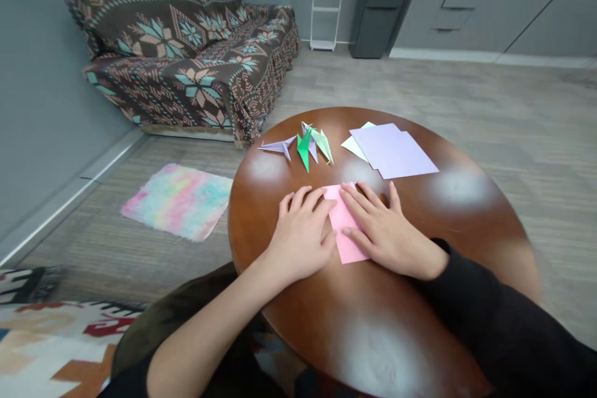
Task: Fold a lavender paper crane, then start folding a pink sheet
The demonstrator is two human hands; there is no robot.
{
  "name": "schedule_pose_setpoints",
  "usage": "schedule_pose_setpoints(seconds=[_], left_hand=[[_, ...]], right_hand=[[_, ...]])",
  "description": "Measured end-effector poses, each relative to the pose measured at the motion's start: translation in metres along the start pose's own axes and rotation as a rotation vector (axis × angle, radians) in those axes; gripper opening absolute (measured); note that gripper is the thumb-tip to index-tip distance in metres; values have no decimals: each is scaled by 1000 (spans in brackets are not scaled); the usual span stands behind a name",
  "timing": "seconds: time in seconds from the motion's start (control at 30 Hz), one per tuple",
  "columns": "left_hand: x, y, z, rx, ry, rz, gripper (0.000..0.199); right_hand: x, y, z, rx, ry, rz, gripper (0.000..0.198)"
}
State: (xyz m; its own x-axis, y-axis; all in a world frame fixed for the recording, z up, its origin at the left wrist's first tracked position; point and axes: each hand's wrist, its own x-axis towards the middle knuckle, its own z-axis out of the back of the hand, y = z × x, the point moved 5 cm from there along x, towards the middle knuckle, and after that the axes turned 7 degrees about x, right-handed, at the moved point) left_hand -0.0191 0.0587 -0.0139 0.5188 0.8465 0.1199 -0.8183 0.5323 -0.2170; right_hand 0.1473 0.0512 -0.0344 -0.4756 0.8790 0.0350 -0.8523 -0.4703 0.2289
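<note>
A pink sheet of paper [347, 251], narrow and seemingly folded, lies flat on the round brown table [382, 298] in front of me. My left hand [305, 233] rests along its left edge, fingers spread and the thumb touching the paper. Across its right side lies my right hand [385, 230], palm down with fingers stretched out over the upper part. Both hands hide portions of the paper's edges. Beyond them stand folded paper cranes: a green crane [305, 148], a pale green crane [323, 143] and a purple crane [280, 147], with another purple one partly hidden behind.
Purple paper sheets [396, 149] overlap a pale green sheet [355, 148] at the table's far side. A patterned sofa [186, 56] stands back left, and a pastel fluffy mat [180, 199] lies on the floor. Grey cabinets [489, 18] line the back right.
</note>
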Motion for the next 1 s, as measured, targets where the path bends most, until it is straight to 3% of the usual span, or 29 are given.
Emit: schedule_pose_setpoints(seconds=[0.17,0.33,0.47,1.0], left_hand=[[-1,-1,1,17,17,-28,49],[-4,-1,0,10,78,-41,63],[-5,-3,-1,5,119,-37,73],[4,-7,-2,-21,201,33,80]], right_hand=[[0,2,-1,30,24,20,78],[-1,0,-2,41,16,54,84],[-1,-1,-3,47,22,38,83],[2,2,-1,72,43,0,82]])
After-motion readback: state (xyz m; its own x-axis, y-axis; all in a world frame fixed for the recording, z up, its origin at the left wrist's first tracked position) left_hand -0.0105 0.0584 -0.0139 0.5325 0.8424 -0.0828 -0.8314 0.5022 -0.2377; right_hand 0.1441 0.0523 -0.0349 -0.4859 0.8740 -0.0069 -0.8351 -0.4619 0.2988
